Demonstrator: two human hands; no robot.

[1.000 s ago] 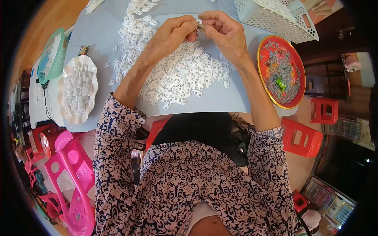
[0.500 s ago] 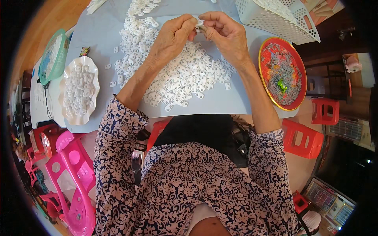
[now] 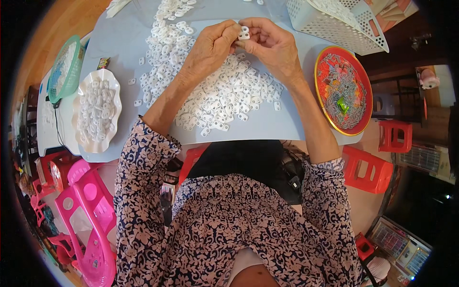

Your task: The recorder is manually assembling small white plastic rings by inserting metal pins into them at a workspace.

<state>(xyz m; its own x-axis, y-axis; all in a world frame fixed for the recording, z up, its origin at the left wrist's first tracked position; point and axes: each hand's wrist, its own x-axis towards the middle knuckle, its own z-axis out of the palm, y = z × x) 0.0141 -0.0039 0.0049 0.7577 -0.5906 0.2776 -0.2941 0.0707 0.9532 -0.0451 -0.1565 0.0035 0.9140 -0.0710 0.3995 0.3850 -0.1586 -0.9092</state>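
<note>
The fingers of the left hand (image 3: 208, 50) are together, thumb and forefinger pinched on the left edge of a small white piece (image 3: 244, 33) with round holes in it. The fingers of the right hand (image 3: 275, 50) close on it from the other side, the forefinger curving over the top and the thumb tucked under the lower edge. The piece sits right between the two sets of fingertips, raised over the far part of the surface (image 3: 287, 126) (it may be two parts fitted together; it is too small to tell).

Below the hands and between the forearms spreads a heap of white two-holed pieces (image 3: 229, 95), lying flat and overlapping. Left of it, partly behind the left forearm, runs a band of rounder white pieces (image 3: 167, 45), with a few strays beside it.

Farther left, a scalloped white dish (image 3: 95, 147) is full of rounded white pieces; a small dark packet (image 3: 103, 62) lies just beyond it, and a green basket (image 3: 71, 85) stands past that, tilted in this view. Near the right forearm, a red plate (image 3: 364, 91) with a gold edge holds many small grey pieces and one bright green item. Behind it stands a pale perforated basket (image 3: 315, 29) with white contents.
</note>
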